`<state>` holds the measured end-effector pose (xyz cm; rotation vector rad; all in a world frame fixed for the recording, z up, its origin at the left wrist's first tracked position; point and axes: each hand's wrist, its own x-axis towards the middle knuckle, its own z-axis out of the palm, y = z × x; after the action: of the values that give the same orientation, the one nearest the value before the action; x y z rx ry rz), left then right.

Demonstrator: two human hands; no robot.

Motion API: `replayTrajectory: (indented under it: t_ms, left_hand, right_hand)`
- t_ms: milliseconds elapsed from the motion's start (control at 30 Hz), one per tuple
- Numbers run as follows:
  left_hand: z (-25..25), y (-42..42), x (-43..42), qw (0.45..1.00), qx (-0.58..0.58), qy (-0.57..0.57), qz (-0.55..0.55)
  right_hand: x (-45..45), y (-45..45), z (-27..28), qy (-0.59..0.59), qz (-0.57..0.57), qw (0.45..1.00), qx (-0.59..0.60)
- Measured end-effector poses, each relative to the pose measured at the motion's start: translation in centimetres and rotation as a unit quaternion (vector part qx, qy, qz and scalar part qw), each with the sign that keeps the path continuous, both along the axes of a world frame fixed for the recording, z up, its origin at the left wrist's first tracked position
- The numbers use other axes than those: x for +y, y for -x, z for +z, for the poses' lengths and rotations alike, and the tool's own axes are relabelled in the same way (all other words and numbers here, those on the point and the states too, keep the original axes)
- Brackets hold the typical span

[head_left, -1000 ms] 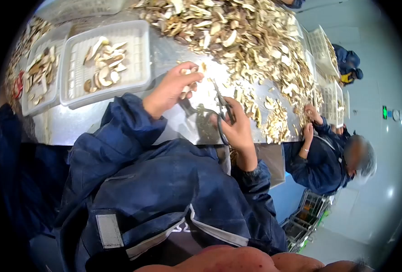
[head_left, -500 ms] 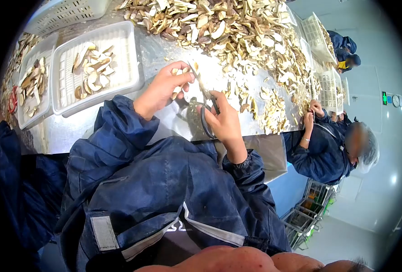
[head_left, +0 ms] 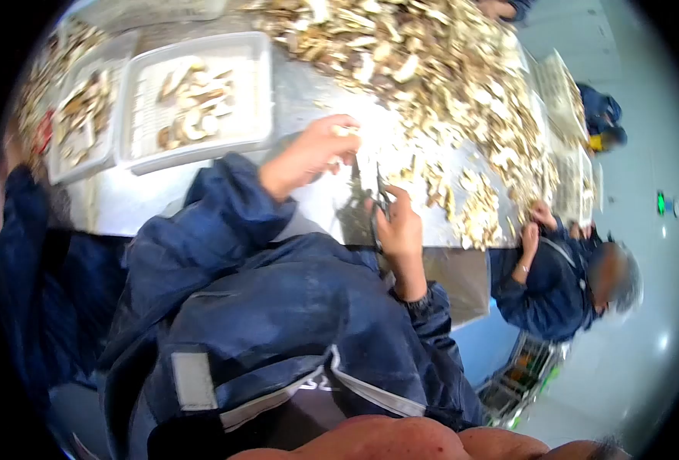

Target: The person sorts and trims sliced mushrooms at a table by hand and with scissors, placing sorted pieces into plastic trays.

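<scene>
My left hand (head_left: 316, 156) is over the metal table with its fingers curled round pale mushroom slices (head_left: 342, 131); motion blur hides their exact shape. To its right and nearer my body, my right hand (head_left: 402, 230) grips black-handled scissors (head_left: 381, 190), blades pointing away from me. The blades are apart from the left hand. Beyond both hands spreads a large heap of sliced mushrooms (head_left: 431, 77), cream and brown. A smaller pile of pale pieces (head_left: 477, 208) lies right of the scissors near the table edge.
Left of my hands stands a white plastic tray (head_left: 266, 96) holding some slices. A second tray (head_left: 62, 175) with slices is beside it. At right a co-worker in a hairnet (head_left: 542, 287) has both hands at the table edge. White baskets (head_left: 562, 90) line the far side.
The view has shifted, so the table and trays appear further right. My right hand and the scissors have drawn away from the left hand, which still holds slices.
</scene>
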<state>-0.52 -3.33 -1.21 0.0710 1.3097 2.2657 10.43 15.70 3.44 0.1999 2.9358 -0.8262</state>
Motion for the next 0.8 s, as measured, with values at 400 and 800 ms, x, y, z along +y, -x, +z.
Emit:
replayTrajectory:
  t_ms: [400,800]
  left_hand:
    - [7.1,-2.5,-7.7,0.958,0.162,0.057,0.230]
    - [3.8,0.1,-21.5,0.578,0.441,0.607,0.322]
  right_hand:
    - [-4.5,2.5,0.7,0.019,0.171,0.973,0.157]
    - [-0.4,5.3,-2.3,-0.027,0.103,0.954,0.280]
